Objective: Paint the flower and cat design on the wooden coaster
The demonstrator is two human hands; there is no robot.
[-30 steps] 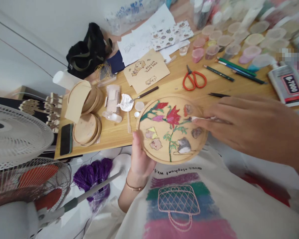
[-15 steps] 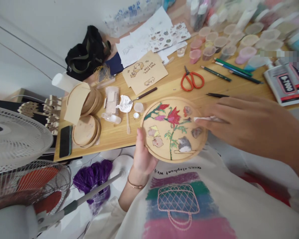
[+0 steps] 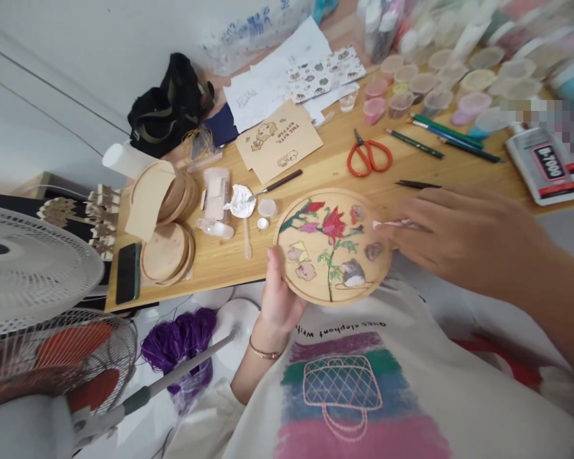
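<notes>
My left hand [image 3: 281,305] grips a round wooden plate [image 3: 310,243] by its left edge, thumb on the rim, and holds it up tilted in front of my chest. On its face are a red flower [image 3: 333,223] with green stems and several small animal pictures, one a grey and white animal [image 3: 353,273]. My right hand [image 3: 463,239] is closed on a white tissue [image 3: 380,224], whose tip shows at the plate's right edge. Whether the tissue touches the surface, I cannot tell. Past the plate lie orange-handled scissors [image 3: 369,158] and black tweezers [image 3: 417,184].
Wooden plates [image 3: 165,252] and a phone [image 3: 127,273] lie at the table's left, near a fan [image 3: 33,255]. A palette knife [image 3: 282,181] rests by white paste [image 3: 242,201]. Pencils [image 3: 415,143], powder cups [image 3: 402,102] and a glue tube [image 3: 545,162] are at the right.
The plate has tilted and shifted slightly in my left hand. My right hand, still closed on the tissue, has moved only a little along the plate's right edge.
</notes>
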